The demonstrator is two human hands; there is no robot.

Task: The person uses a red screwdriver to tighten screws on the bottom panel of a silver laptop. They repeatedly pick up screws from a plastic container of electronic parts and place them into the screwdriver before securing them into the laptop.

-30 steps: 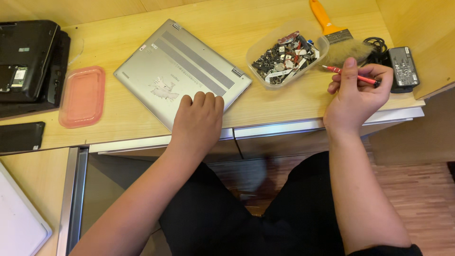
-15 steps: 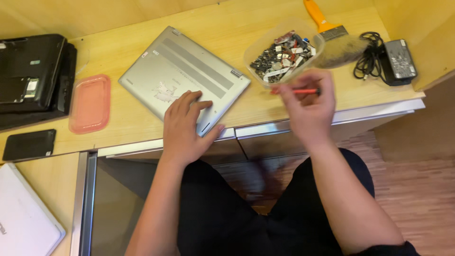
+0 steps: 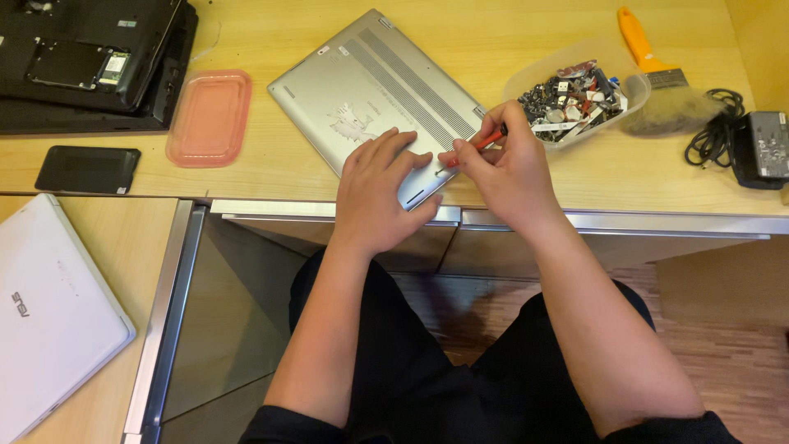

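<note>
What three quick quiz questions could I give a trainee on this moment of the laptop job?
1. True or false: the left hand lies flat on the silver laptop.
2. What does the right hand hold? A red screwdriver, B brush, C phone.
3. Which side of the laptop is the pink tray on in the picture?

Key
1. True.
2. A: the red screwdriver, tip at the laptop's underside.
3. Left; the clear tub of small parts and orange-handled brush lie right.
</note>
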